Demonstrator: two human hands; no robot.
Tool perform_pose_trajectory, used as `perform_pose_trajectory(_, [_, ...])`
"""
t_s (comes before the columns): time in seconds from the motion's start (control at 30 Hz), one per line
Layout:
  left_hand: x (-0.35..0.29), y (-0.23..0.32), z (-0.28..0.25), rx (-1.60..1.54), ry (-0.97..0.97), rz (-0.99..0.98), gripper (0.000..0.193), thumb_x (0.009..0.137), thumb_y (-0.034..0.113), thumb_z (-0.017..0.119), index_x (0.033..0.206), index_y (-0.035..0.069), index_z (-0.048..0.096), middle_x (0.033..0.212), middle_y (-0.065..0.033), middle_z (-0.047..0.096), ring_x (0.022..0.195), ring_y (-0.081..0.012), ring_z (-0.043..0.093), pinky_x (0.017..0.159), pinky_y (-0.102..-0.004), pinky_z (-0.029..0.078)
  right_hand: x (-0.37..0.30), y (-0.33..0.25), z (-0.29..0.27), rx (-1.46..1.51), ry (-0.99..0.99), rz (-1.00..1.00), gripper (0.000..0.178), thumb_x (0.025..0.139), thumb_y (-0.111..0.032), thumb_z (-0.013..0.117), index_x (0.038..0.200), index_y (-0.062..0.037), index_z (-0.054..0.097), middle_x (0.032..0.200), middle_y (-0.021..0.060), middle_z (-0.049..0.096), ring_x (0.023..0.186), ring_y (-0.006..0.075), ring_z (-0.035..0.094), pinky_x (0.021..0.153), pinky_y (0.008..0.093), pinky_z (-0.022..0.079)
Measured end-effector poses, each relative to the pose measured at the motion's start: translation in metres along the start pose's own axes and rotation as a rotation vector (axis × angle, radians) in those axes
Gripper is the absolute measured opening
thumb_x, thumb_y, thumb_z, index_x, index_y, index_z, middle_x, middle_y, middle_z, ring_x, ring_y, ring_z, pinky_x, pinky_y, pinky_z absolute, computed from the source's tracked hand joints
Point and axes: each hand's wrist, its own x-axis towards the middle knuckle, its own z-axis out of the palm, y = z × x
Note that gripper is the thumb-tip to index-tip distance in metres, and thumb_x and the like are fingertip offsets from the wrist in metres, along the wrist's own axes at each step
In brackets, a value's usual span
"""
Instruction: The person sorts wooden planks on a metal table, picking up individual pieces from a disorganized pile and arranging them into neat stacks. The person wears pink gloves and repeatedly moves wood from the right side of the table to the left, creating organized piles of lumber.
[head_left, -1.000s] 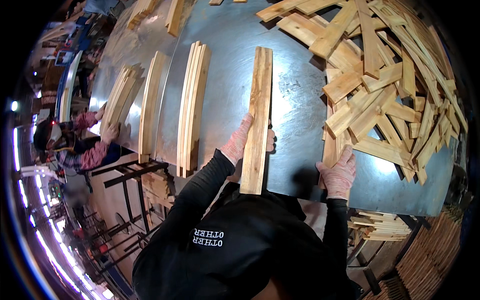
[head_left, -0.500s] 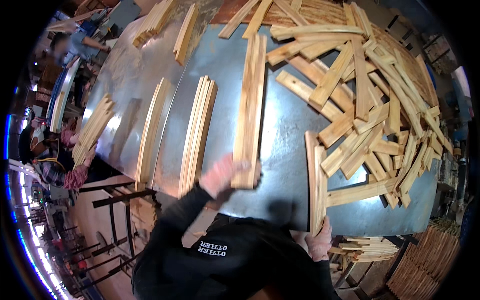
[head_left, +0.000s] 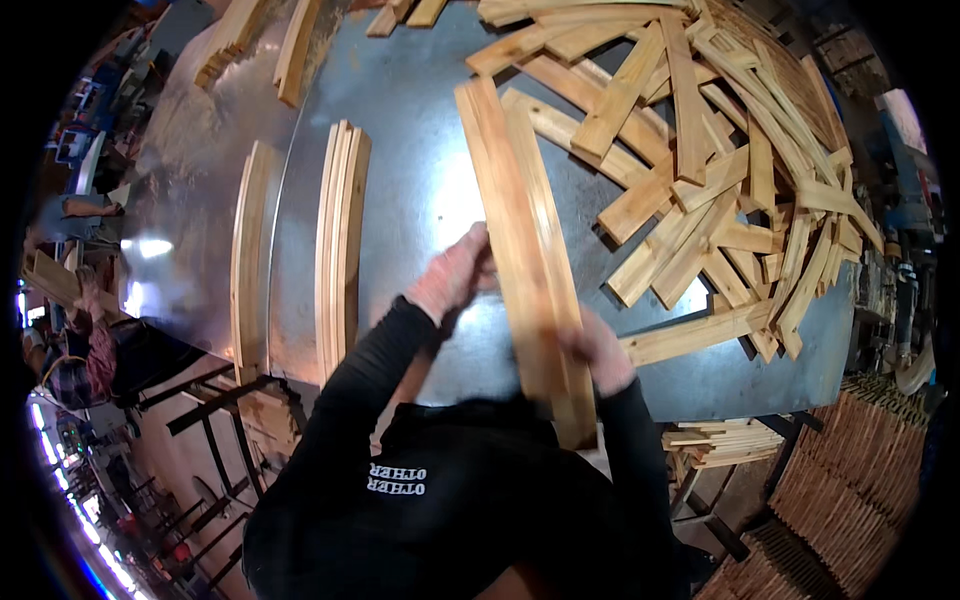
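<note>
While two stacks (head_left: 341,240) stand on the table (head_left: 410,120) left of the left hand (head_left: 453,274), that hand, fingers curled, is at the left edge of the boards (head_left: 515,230), its grip unclear. Held apart half a second ago, the boards now lie together between both hands, the separate loads made one. The right hand (head_left: 598,350) pinches their near part; beyond it lies the loose pile (head_left: 685,190). White lettering (head_left: 397,480) marks the black top (head_left: 470,540) below the hands.
</note>
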Motion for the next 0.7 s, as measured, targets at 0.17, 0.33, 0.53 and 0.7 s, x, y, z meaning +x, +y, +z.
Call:
perform_pose_trajectory(0.17, [-0.038,-0.03,0.025,-0.049,-0.027,-0.016,0.048,0.096,0.029,0.07,0.134,0.005,0.054,0.122,-0.0094,0.065,0.109,-0.0183,0.066,0.089,-0.0342,0.056,0.098,0.033,-0.022,-0.159,0.112,0.098,0.052,0.099,-0.036,0.063,0.133,0.0028,0.057,0.119,0.0131,0.067,0.108,0.019,0.063,0.093,0.0315,0.05])
perform_pose_trajectory(0.33, [-0.06,-0.035,-0.006,-0.026,0.145,-0.071,0.044,0.093,0.023,0.073,0.129,0.004,0.056,0.113,-0.009,0.068,0.097,-0.0185,0.069,0.079,-0.0318,0.058,0.102,0.028,-0.004,-0.375,0.162,0.181,0.069,0.096,-0.05,0.062,0.137,0.0057,0.052,0.115,0.0178,0.067,0.106,0.0244,0.065,0.095,0.0325,0.049])
perform_pose_trajectory(0.53, [-0.071,-0.105,-0.043,0.207,0.277,0.075,0.067,0.096,0.036,0.07,0.145,0.0,0.044,0.128,-0.0081,0.064,0.124,-0.0186,0.054,0.104,-0.0331,0.044,0.123,0.043,0.043,-1.001,0.142,-0.006,0.081,0.097,-0.061,0.045,0.151,-0.0012,0.036,0.135,0.0341,0.054,0.128,0.0459,0.052,0.11,0.0451,0.04])
perform_pose_trajectory(0.7, [-0.082,-0.093,-0.03,0.097,0.187,0.077,0.065,0.091,0.036,0.073,0.138,0.0,0.048,0.118,-0.0091,0.065,0.105,-0.0195,0.064,0.094,-0.0339,0.053,0.039,0.044,-0.003,-1.062,0.012,-0.147,0.056,0.097,-0.033,0.061,0.144,-0.0061,0.049,0.139,0.0209,0.058,0.129,0.039,0.053,0.106,0.0431,0.045])
